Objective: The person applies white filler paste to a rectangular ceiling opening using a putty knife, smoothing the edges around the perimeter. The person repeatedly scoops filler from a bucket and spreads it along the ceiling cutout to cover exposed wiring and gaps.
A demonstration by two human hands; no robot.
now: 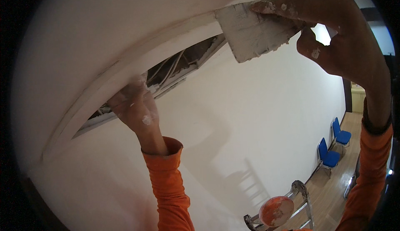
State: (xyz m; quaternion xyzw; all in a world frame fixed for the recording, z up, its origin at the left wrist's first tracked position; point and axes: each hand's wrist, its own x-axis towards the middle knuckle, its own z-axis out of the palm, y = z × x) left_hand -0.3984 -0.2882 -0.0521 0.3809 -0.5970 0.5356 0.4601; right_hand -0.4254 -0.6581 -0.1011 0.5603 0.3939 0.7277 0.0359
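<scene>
My right hand (333, 31) grips a flat putty-smeared scraper blade (258, 33) at the upper right. Its fingers press on the blade's face, and the blade's left edge meets the pale ceiling rim (166, 43). White putty spots mark my fingers. My left hand (137, 104) reaches up to the ceiling opening (183, 62), touching or nearly touching its rim. Blur smears the fingers of that hand, so whether they hold anything is unclear. Inside the dark opening run several pale cables (171, 72).
Below stands a metal ladder (306, 206) with a round orange, putty-stained bowl-like thing (276, 211) at its top. Two blue chairs (329, 158) stand along the white wall (266, 118) on the wooden floor (329, 189). A light cabinet (357, 99) is farther back.
</scene>
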